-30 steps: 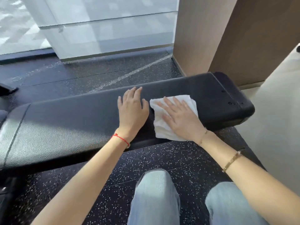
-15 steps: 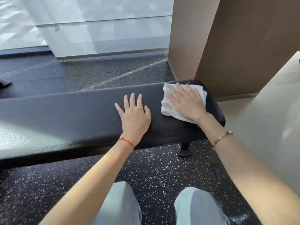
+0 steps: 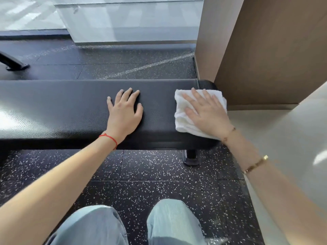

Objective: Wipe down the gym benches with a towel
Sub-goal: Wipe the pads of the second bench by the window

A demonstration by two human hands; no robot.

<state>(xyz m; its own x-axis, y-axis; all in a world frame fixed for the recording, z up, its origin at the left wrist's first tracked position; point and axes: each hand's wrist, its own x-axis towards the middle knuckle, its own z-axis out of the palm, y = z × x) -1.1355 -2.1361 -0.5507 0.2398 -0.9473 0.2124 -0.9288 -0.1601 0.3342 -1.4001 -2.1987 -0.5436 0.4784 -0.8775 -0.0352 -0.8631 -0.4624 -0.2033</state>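
Pressing flat on 1 white towel, the right hand has its fingers straight and spread wide. The towel lies on the right end of 1 black counter. The left hand rests flat on the counter beside the towel, not touching it, fingers wide and holding nothing. 1 red string goes around the left wrist. 2 knees in blue jeans show below.

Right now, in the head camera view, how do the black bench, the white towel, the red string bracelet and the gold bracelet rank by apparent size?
1. Black bench
2. White towel
3. Gold bracelet and red string bracelet: these look alike, so I won't rank them.
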